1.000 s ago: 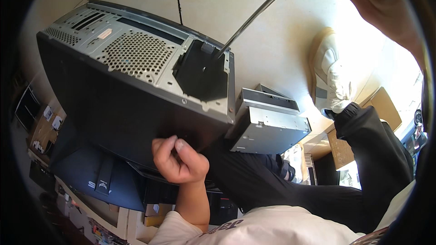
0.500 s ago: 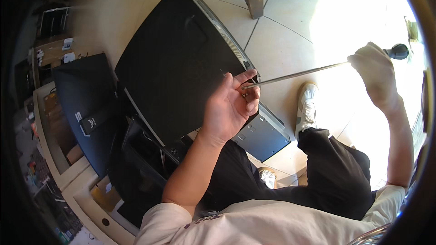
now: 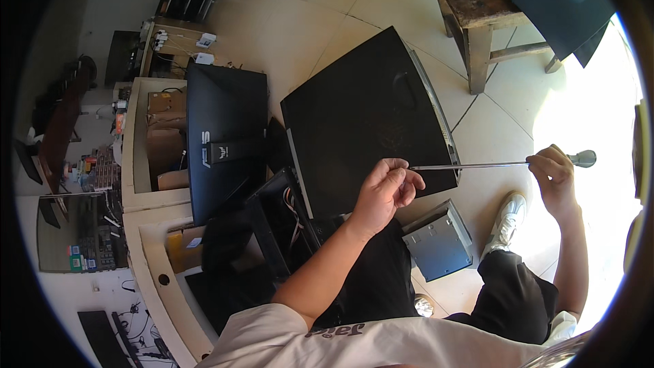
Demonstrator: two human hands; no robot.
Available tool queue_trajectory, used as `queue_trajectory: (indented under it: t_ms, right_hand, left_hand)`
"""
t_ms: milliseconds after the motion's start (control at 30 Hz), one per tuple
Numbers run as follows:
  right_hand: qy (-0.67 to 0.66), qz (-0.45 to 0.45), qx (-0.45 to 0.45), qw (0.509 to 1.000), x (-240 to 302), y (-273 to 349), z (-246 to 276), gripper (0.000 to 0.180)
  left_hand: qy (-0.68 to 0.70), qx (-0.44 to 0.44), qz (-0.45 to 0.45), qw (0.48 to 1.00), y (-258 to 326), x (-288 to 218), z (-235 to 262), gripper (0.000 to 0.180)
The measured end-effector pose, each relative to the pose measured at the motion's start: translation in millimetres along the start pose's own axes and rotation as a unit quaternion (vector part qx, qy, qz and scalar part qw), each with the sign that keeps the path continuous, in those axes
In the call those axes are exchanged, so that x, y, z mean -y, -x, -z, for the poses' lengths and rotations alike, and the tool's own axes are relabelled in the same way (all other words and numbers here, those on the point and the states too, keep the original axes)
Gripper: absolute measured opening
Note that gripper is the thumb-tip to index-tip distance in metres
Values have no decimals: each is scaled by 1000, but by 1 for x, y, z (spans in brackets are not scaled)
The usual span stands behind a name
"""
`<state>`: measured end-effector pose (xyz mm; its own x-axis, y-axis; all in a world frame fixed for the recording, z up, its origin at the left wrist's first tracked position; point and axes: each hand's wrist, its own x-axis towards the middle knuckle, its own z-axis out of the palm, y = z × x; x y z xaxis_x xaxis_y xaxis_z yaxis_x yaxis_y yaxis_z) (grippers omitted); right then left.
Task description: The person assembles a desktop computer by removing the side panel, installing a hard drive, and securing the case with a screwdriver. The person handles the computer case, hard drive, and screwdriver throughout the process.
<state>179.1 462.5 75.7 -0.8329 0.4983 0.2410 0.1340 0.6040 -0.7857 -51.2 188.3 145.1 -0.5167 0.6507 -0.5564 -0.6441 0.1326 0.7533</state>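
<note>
A long-shafted screwdriver (image 3: 470, 165) lies nearly level across the space before me. My right hand (image 3: 555, 180) grips it close to its rounded handle, which sticks out past the fingers on the right. My left hand (image 3: 388, 194) pinches the tip end between thumb and fingers; whether a small screw is there too, I cannot make out. Below both hands a large black computer case (image 3: 361, 109) lies on its side on the floor, its broad side panel facing up. A grey metal box-like part (image 3: 439, 245) shows by the case's near end, between my legs.
To the left, a monitor (image 3: 228, 153) leans against beige shelving (image 3: 139, 143). Beside it is an opened black case (image 3: 276, 211) with loose cables. A wooden stool (image 3: 480, 10) stands at the far right, a dark sheet hanging over it. My shoe (image 3: 507, 221) rests right of the metal part.
The view has swung left. My right hand has come lower, levelling the screwdriver. My left fingers, spread near the tip before, now close on it.
</note>
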Motion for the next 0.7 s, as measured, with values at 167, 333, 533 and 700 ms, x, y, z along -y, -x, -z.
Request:
queue_trajectory:
  t_ms: [167, 333, 533, 700]
  right_hand:
    - [-34, -8, -5, 999, 12, 9, -11, 16]
    - [-33, -7, 1, 999, 9, 29, -8, 19]
    - [-45, -11, 46, 998, 2, 44, -3, 15]
    - [-88, -102, 109, 985, -6, 55, 0, 12]
  left_hand:
    - [46, -32, -27, 998, 5, 9, 15, 11]
    - [7, -48, -41, 998, 9, 22, -2, 12]
    - [-131, -84, -49, 987, 19, 45, -6, 19]
    - [-173, -84, -80, 978, 14, 56, -12, 15]
